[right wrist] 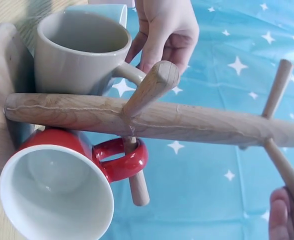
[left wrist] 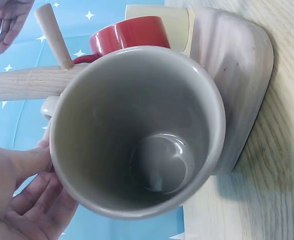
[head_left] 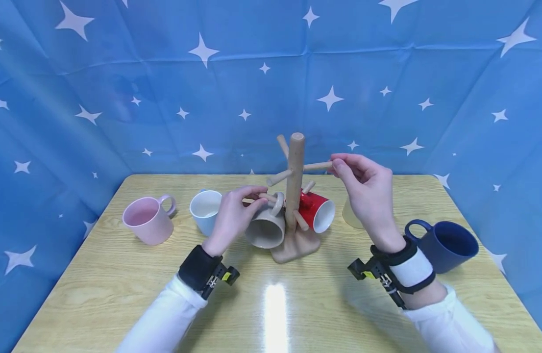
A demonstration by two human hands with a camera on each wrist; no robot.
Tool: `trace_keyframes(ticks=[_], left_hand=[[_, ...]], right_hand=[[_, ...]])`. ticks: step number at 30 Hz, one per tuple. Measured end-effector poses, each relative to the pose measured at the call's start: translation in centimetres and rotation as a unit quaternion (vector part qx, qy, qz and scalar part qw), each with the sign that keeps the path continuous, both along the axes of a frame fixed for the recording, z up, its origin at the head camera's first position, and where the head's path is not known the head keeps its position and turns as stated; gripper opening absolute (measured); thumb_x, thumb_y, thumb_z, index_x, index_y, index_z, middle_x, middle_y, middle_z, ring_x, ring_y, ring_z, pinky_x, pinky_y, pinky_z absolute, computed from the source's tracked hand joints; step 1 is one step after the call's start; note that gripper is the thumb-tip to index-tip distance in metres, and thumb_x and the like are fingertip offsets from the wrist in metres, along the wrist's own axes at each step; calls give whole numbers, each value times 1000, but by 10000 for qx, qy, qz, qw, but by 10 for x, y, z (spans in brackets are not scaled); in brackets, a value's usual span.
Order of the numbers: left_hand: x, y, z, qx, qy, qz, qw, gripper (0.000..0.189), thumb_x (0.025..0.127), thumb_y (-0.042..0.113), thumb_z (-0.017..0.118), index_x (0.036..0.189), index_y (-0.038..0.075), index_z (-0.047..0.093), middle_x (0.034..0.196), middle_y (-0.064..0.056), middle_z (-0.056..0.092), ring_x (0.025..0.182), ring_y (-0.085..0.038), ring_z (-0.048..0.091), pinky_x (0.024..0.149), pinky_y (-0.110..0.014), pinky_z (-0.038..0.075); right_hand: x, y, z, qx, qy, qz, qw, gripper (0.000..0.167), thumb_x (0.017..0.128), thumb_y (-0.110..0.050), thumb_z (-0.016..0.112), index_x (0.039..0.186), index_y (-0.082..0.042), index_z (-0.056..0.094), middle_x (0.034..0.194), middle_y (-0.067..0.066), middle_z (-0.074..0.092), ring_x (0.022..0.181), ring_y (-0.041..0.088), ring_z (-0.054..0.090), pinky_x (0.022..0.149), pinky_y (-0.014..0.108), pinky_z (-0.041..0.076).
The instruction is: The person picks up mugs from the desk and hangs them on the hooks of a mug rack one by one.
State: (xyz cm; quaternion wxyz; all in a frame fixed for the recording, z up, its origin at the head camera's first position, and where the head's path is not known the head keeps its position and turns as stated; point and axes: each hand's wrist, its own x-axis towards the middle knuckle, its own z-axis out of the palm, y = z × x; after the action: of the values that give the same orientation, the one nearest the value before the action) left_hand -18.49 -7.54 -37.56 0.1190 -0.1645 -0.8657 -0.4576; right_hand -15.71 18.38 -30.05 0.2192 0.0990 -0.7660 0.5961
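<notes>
A wooden mug tree [head_left: 294,181] with slanted pegs stands mid-table. A grey mug [head_left: 265,229] hangs by its handle on a lower left peg, mouth toward the head camera. My left hand [head_left: 235,211] pinches that peg between thumb and fingers, just outside the handle. On the lower right a red mug [head_left: 316,211], white inside, has its handle [right wrist: 121,160] looped over another peg. With thumb and fingertips, my right hand [head_left: 363,186] pinches the end of an upper right peg [head_left: 317,166], which carries no mug.
A pink mug [head_left: 148,221] and a light blue mug [head_left: 205,211] stand on the left. Partly behind my right hand is a cream mug [head_left: 351,214]. A dark blue mug [head_left: 449,247] stands by my right wrist. A star-patterned blue curtain [head_left: 253,98] hangs behind the table.
</notes>
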Motion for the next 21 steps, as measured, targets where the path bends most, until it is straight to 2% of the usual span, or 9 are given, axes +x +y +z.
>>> trace_keyframes(ticks=[7,15,21], left_hand=[[-8,6,0,167,-191,33,9997,30,96,9,75,125,3,75,114,-18,80,104,-32,78,87,-44,65],[-16,14,-1,313,-174,77,9993,32,94,8,77,126,2,75,118,-18,79,104,-32,78,88,-41,65],[-19,22,-1,406,-216,84,9989,32,95,7,75,127,2,74,123,-18,78,105,-32,78,89,-41,65]], right_hand=[[4,0,-1,12,94,-130,9999,25,103,-11,67,119,8,74,93,-31,72,89,-5,74,89,12,58],[11,0,-4,62,247,-287,9993,22,101,-6,68,118,6,74,94,-31,73,90,-7,73,90,11,57],[17,0,-5,72,378,-417,9984,19,99,-4,69,115,6,76,91,-34,72,87,-6,73,85,10,57]])
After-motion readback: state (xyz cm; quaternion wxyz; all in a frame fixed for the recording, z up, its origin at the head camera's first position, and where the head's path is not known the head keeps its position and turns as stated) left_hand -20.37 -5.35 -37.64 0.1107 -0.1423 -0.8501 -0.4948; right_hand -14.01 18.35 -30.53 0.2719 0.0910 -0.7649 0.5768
